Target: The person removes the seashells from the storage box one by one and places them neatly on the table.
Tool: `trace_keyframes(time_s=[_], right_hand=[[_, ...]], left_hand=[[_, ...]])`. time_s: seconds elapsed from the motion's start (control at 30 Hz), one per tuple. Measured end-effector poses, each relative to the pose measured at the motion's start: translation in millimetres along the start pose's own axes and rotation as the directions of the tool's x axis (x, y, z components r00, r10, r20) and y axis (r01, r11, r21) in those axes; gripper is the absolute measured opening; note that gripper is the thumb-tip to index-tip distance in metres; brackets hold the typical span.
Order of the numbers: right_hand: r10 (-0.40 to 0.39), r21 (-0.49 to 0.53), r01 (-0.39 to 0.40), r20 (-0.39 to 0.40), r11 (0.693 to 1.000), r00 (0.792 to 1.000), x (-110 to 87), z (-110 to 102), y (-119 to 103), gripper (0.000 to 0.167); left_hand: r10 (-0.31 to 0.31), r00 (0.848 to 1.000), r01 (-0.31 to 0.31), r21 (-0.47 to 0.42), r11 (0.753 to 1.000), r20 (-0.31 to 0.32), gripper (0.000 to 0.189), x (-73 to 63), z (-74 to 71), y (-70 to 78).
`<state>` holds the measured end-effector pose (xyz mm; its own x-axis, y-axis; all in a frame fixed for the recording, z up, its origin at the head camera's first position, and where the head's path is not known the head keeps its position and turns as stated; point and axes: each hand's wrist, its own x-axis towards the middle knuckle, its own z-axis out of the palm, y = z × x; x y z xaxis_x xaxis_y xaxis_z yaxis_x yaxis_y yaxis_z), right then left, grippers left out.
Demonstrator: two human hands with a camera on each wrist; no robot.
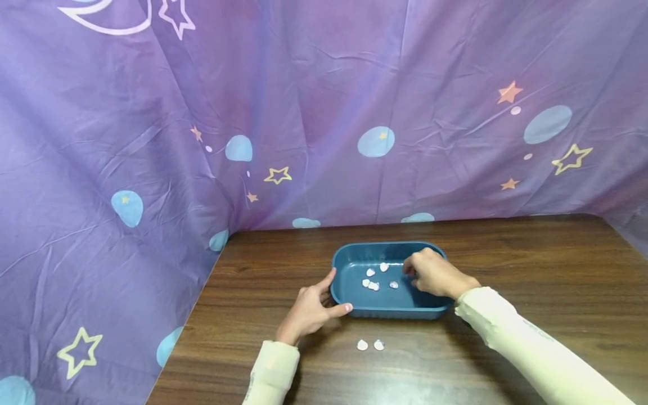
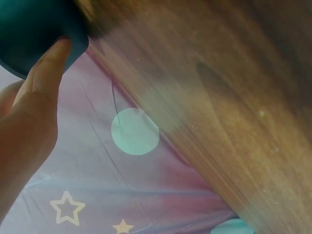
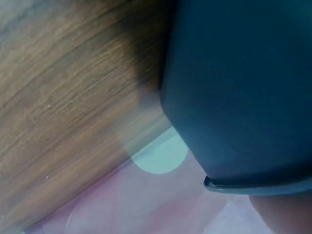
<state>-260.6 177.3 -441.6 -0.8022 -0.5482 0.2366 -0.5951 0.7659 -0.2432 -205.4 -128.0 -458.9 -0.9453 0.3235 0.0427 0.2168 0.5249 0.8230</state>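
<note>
A dark teal rectangular tray (image 1: 390, 311) with rounded corners stands on the table, several small, whitish, shell-like pieces (image 1: 373, 286) lying on its floor. My left hand (image 1: 310, 308) rests against the tray's near left corner, thumb at the front rim and forefinger stretched along the left end. In the left wrist view, its straight finger (image 2: 51, 66) lies on the tray's outer wall. My right hand (image 1: 434, 273) reaches over the right end, fingers bent down inside; their tips are hidden, so I cannot tell whether they hold a piece. The right wrist view shows mostly the tray's outside (image 3: 239, 97).
Two more whitish pieces (image 1: 362, 345) lie side by side on the brown wooden table (image 1: 531, 270), in front of the tray. Behind the table's far edge and along its left side hangs a purple curtain (image 1: 324, 95) printed with stars and blue spots.
</note>
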Motion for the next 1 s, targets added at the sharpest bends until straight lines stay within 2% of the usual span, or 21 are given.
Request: trace_keyframes(time_s=[0.23,0.53,0.87,1.0], right_hand=[[-0.002,-0.100,0.000,-0.024,0.995,1.000,-2.4,5.2,3.2,0.019],[0.105,-0.190,-0.096,0.038,0.977,0.994,-1.4,8.5,3.9,0.029],[0.124,-0.167,-0.116,0.035,0.979,0.992,1.1,6.4,2.1,0.029],[0.107,-0.145,-0.101,0.030,0.984,0.994,1.6,5.6,2.0,0.026]], left_hand=[[0.002,1.000,-0.002,-0.011,1.000,-0.003,0.093,-0.2,1.0,-0.2],[0.000,1.000,-0.001,-0.017,1.000,-0.012,0.093,0.0,2.4,-2.3],[0.006,1.000,-0.007,-0.034,0.999,-0.019,0.092,1.1,2.2,-3.8],[0.006,1.000,-0.007,-0.042,0.999,-0.017,0.092,1.2,1.6,-4.4]])
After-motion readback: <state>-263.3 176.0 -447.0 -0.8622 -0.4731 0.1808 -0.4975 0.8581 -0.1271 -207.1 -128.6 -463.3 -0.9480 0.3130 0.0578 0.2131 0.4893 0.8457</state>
